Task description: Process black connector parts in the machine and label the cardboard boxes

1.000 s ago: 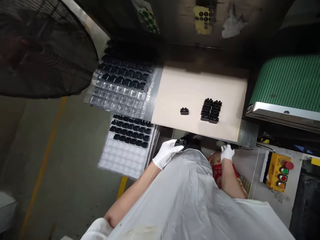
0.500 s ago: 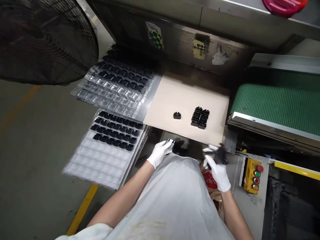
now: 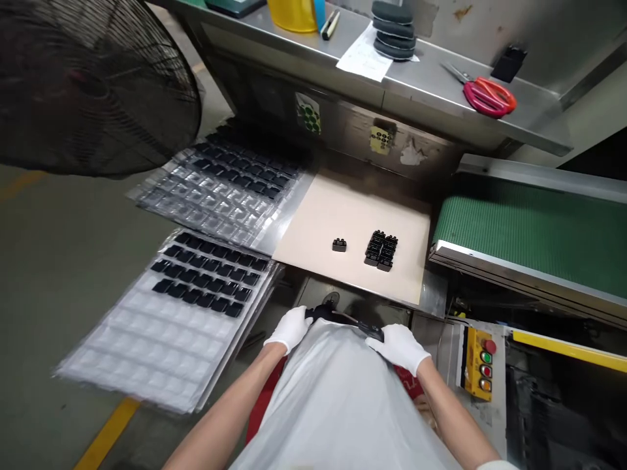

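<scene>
My left hand (image 3: 291, 328), in a white glove, is at the front of my apron (image 3: 350, 391), its fingers closed at a dark thing whose shape I cannot make out. My right hand (image 3: 400, 347), also gloved, grips a long black object (image 3: 371, 330) at waist height; its kind is unclear. A thin dark band seems to run between the two hands. Beyond them, one small black block with knobs on top (image 3: 339, 245) stands on the beige board (image 3: 313, 215). To its right, several alike blocks (image 3: 381, 250) stand close together in two columns.
Clear trays (image 3: 147, 333) partly filled with black pieces lie at left, with more trays (image 3: 215, 189) behind. A large fan (image 3: 98, 85) stands upper left. At right are a green conveyor (image 3: 529, 222) and a yellow button box (image 3: 479, 363). Red-handled scissors (image 3: 490, 96) lie on the shelf (image 3: 441, 72).
My right hand has moved left and down to my waist with a black object. My left hand has lowered, and the small shiny piece it held no longer shows. The view has tilted up, showing the shelf.
</scene>
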Motion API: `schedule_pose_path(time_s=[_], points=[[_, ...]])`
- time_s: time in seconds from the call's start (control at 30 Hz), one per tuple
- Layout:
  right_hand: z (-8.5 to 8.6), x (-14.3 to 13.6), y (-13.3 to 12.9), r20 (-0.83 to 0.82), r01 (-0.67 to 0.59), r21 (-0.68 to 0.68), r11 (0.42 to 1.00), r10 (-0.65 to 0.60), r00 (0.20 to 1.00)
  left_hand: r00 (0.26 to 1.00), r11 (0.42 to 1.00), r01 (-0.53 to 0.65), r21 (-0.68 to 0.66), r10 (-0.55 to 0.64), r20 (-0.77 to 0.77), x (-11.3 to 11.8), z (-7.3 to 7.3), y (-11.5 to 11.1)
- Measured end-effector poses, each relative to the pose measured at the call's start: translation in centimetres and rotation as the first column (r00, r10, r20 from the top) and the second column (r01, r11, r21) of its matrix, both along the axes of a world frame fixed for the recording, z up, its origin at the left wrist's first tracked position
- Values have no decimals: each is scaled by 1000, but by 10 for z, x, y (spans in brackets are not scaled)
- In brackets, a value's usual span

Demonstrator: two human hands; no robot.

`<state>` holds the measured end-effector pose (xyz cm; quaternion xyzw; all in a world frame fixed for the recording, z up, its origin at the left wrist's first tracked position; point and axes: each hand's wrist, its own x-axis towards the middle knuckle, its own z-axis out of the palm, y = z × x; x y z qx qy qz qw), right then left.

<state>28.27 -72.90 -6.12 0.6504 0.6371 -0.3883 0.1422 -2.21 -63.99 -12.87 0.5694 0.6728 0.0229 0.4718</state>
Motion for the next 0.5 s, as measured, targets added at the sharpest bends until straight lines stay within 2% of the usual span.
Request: schedule_pose_path(time_s=[0.1, 0.17, 0.23, 0.33, 0.4, 0.5], points=[[-3, 8, 9, -17, -59, -31, 998, 58, 998, 997, 998, -1, -64, 6, 74, -3, -2, 9], [-11, 13, 13, -27, -47, -35, 998, 46, 999, 982, 990, -7, -139, 33, 187, -7, -1, 14], [-21, 18, 15, -64, 0, -57, 998, -4, 998, 938, 973, 1, -233, 79, 338, -14, 2, 17], [-37, 23, 13, -172, 72, -110, 991, -90, 981, 832, 940, 52, -337, 146, 536, -27, 9, 17], [-44, 25, 11, -228, 120, -128, 984, -147, 962, 781, 920, 106, -377, 158, 605, -37, 16, 16], [-48, 23, 13, -277, 186, -133, 973, -217, 936, 760, 885, 209, -417, 122, 638, -47, 24, 24]])
